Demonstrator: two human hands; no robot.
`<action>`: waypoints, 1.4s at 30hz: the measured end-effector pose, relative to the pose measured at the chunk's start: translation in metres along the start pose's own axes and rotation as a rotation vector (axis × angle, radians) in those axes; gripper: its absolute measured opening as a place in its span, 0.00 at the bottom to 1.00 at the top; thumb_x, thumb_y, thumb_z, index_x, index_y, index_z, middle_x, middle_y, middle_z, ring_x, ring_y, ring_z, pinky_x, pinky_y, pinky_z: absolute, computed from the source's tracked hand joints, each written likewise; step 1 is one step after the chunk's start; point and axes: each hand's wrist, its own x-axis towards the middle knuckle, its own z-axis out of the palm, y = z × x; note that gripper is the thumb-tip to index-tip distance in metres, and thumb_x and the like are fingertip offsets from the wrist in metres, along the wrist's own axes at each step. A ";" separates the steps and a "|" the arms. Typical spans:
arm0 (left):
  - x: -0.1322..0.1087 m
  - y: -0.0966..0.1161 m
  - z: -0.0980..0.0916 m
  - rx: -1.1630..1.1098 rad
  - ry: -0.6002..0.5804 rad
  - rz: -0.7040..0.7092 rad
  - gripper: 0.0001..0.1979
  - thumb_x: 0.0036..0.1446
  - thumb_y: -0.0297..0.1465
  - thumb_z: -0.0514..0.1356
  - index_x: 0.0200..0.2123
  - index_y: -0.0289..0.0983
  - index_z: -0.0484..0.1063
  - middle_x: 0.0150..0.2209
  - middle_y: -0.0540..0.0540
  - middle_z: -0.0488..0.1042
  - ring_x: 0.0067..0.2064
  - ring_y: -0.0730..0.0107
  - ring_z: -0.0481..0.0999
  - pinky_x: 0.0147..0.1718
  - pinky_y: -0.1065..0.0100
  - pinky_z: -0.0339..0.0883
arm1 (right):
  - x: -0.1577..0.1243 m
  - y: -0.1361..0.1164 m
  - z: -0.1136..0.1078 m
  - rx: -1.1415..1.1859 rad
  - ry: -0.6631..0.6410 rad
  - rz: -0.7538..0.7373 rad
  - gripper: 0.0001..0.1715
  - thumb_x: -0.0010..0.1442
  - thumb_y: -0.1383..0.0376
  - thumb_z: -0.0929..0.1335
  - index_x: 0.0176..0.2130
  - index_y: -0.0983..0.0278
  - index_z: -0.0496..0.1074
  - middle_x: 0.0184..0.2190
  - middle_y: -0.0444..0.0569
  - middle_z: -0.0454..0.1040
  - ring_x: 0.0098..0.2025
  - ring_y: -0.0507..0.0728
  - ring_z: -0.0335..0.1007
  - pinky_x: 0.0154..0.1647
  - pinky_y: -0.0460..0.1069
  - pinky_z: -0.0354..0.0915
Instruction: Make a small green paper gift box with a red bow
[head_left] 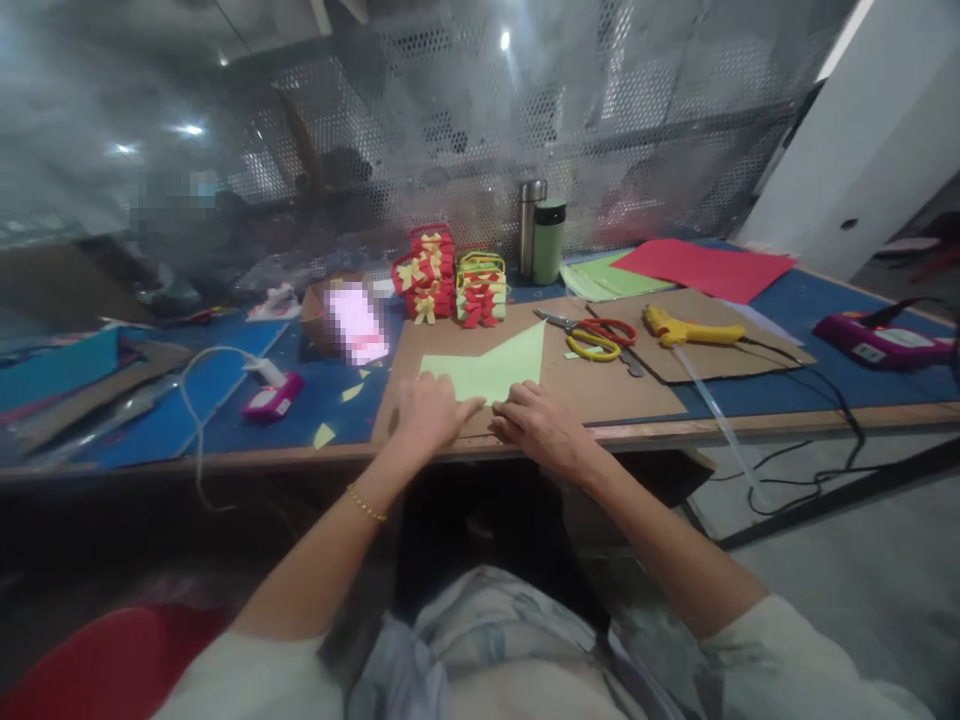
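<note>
A light green sheet of paper (501, 370) lies on brown cardboard in front of me, its right corner pointing up and away. My left hand (427, 410) grips its near left edge, fingers curled and thumb reaching toward the middle. At the near right edge, my right hand (541, 428) has its fingers bent and pressed together on the same paper. Both thumbs come close to each other at the front edge; the paper beneath the fingers is hidden. Red-handled scissors (611, 330) and yellow-handled scissors (600, 345) lie just right of the sheet.
Red and green bow-trimmed paper baskets (429, 280) stand behind the cardboard (645, 400). A yellow glue gun (694, 328) with its cord lies right, near red paper (705, 265). A green bottle (549, 243) stands at the back. Left are a lit phone (354, 320) and a purple socket block (272, 397).
</note>
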 end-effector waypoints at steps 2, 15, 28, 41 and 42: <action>-0.001 0.007 -0.006 -0.002 0.003 -0.030 0.34 0.67 0.53 0.50 0.48 0.27 0.77 0.46 0.25 0.79 0.52 0.42 0.78 0.48 0.55 0.67 | 0.001 -0.002 0.000 -0.007 -0.003 0.014 0.15 0.72 0.64 0.65 0.35 0.65 0.76 0.33 0.51 0.70 0.38 0.59 0.61 0.39 0.52 0.55; 0.010 -0.003 -0.021 0.038 -0.141 0.020 0.30 0.66 0.49 0.52 0.48 0.27 0.80 0.48 0.23 0.80 0.54 0.43 0.78 0.48 0.57 0.69 | 0.005 -0.003 -0.002 -0.029 -0.030 0.013 0.15 0.72 0.63 0.64 0.36 0.65 0.76 0.35 0.51 0.71 0.40 0.58 0.62 0.39 0.52 0.55; 0.035 -0.028 0.005 -0.017 -0.278 0.020 0.23 0.65 0.42 0.55 0.51 0.31 0.78 0.53 0.29 0.79 0.56 0.45 0.77 0.51 0.58 0.68 | -0.001 0.003 -0.002 0.039 -0.033 0.007 0.18 0.74 0.61 0.62 0.37 0.64 0.77 0.34 0.52 0.69 0.40 0.59 0.61 0.41 0.52 0.57; 0.035 -0.065 0.010 -0.098 -0.321 -0.044 0.17 0.64 0.33 0.54 0.50 0.35 0.77 0.53 0.32 0.79 0.55 0.46 0.78 0.52 0.54 0.68 | -0.005 0.005 -0.001 0.093 -0.029 0.008 0.21 0.75 0.61 0.60 0.39 0.64 0.77 0.35 0.53 0.70 0.41 0.60 0.62 0.42 0.53 0.59; 0.036 -0.069 0.011 -0.101 -0.328 -0.051 0.17 0.64 0.33 0.53 0.50 0.35 0.77 0.53 0.32 0.79 0.55 0.47 0.78 0.51 0.55 0.69 | -0.005 0.006 0.000 0.093 -0.028 0.006 0.21 0.75 0.60 0.59 0.39 0.64 0.77 0.35 0.53 0.69 0.41 0.60 0.62 0.42 0.53 0.59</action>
